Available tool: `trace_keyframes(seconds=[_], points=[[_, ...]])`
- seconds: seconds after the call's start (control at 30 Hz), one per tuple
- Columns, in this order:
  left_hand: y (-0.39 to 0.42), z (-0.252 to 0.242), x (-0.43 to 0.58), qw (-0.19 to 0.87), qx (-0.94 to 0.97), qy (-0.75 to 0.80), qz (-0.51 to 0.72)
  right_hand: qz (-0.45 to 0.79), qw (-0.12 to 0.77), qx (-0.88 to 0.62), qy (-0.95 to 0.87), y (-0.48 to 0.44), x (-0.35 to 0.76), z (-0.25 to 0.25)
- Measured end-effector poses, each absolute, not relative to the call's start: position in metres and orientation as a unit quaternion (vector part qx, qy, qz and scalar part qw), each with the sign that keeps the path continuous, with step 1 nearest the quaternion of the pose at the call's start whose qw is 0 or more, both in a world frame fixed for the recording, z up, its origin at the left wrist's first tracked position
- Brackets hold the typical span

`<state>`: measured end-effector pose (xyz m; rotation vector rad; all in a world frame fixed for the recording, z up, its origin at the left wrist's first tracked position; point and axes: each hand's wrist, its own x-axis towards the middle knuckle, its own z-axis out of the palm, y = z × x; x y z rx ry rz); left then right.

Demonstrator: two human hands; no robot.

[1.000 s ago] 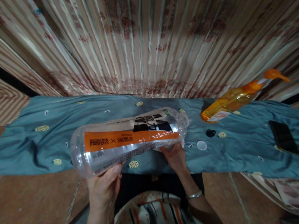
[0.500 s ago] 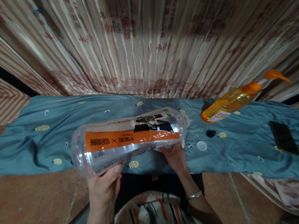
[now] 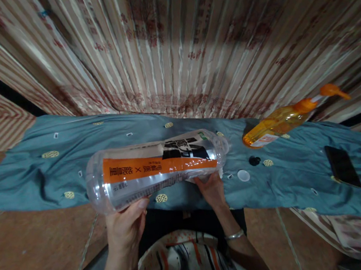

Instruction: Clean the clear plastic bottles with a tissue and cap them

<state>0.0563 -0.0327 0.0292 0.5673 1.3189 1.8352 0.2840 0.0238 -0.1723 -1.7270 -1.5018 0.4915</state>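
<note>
A large clear plastic bottle (image 3: 135, 149) with an orange, silver and black label lies sideways above the cloth, its neck pointing right. My left hand (image 3: 125, 221) is closed around the lower side near its base, thumb along the label. At the neck end, my right hand (image 3: 213, 191) grips the bottle from below; most of its fingers are hidden behind it. A bit of something white (image 3: 221, 172) shows beside that hand, too covered to name. Just right of it lie a round white disc (image 3: 243, 175) and a small black piece (image 3: 255, 160).
A blue-green patterned cloth (image 3: 37, 185) covers the narrow table. At the right back stands an orange pump bottle (image 3: 281, 121) with amber liquid. A dark phone-like slab (image 3: 343, 166) lies near the right end. Behind the table hangs a striped, flowered curtain (image 3: 168, 55).
</note>
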Motion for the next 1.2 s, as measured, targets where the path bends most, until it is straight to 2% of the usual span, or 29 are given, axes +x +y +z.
trace_keyframes(seconds=[1.2], points=[[-0.0325, 0.0292, 0.0547, 0.392, 0.215, 0.520, 0.728, 0.189, 0.393, -0.676, -0.595, 0.0243, 0.2845, -0.1721]])
